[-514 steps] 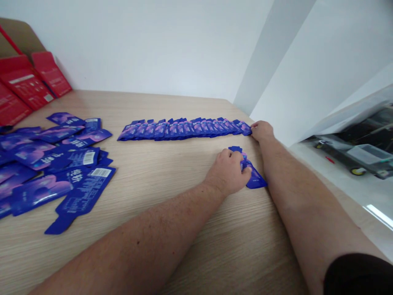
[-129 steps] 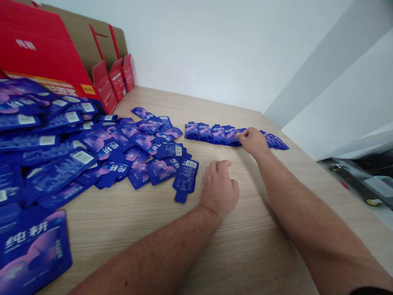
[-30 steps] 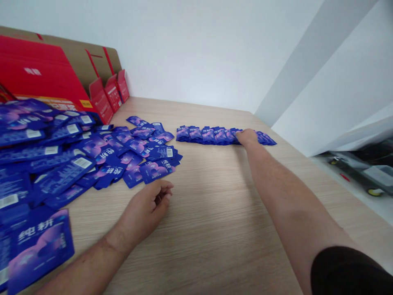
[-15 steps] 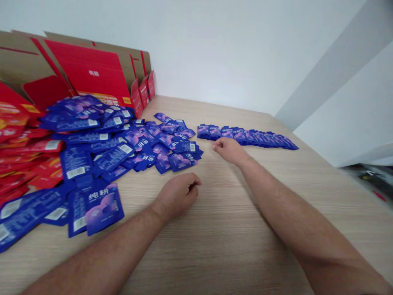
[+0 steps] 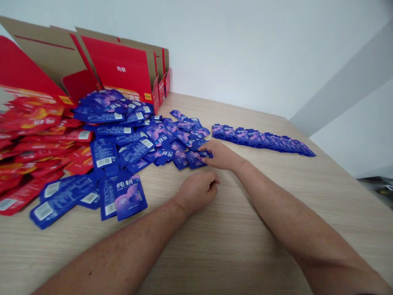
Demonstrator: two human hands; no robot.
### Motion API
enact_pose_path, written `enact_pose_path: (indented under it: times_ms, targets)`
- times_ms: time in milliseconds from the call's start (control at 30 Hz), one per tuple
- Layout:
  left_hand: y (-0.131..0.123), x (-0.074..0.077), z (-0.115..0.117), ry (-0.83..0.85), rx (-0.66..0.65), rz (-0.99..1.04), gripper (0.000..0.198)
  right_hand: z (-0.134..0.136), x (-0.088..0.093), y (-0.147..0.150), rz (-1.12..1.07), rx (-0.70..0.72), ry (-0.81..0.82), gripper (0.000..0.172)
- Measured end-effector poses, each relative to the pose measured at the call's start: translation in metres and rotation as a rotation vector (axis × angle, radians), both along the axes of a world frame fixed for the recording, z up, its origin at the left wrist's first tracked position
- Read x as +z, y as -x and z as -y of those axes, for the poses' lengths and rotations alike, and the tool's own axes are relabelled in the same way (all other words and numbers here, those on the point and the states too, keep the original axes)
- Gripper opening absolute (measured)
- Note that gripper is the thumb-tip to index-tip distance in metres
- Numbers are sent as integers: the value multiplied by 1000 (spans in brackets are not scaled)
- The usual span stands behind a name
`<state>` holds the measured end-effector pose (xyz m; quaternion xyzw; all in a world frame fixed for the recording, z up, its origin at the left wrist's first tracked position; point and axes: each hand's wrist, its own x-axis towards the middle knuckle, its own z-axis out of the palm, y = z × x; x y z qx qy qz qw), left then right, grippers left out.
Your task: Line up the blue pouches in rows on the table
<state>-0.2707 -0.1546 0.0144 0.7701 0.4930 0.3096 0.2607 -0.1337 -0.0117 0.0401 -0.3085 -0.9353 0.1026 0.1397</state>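
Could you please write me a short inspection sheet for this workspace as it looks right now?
Surface: light wooden table, bare in front of the person.
Job's things: loose heap of blue sachets left of centre; overlapping row of blue sachets along the far right.
Clutter: red sachets piled at the far left; flattened red cartons leaning against the wall.
Grippers: right hand has its fingertips on a blue sachet at the heap's near edge, grip not discernible; left hand is curled on the table, with nothing seen in it.
Cables: nothing seen.
Surroundings: plain white wall; no other people seen.
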Motion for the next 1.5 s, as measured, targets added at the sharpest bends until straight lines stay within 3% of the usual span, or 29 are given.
enact_pose_path:
  times_ms: [133,267,367,500,667,967,1100,1167,1233,1333,1433,1500]
  targets:
    - [3,2,-1,-48,70,14,17,8,0,13,177,56,-14,45]
    - [16,7,-7,-205,350,-100,18,9,1,20,269,54,-30,46]
    - [25,5,-13,-225,522,-264,34,15,5,14,306,10,-30,46]
    - [29,0,-16,-135,556,-495,54,32,8,-6,355,-144,30,44]
    - [24,8,-11,-116,531,-573,36,60,9,-38,233,-328,277,33]
    - [13,13,-9,-7,345,-305,40,100,27,-81,66,-195,524,32]
    - [9,15,-4,-231,86,-124,32,113,41,-75,131,-219,437,29]
    - [7,14,-3,-224,-87,-139,23,116,46,-68,166,-205,356,24]
    - [5,12,-3,-145,-172,-200,20,118,48,-63,157,-197,294,20]
    - [3,9,-4,-59,-126,-149,18,119,44,-64,-95,-301,172,27]
    - [3,9,-6,2,111,89,16,117,32,-70,-546,-556,50,36]
    - [3,8,-8,20,300,257,17,119,20,-68,-799,-714,196,37]
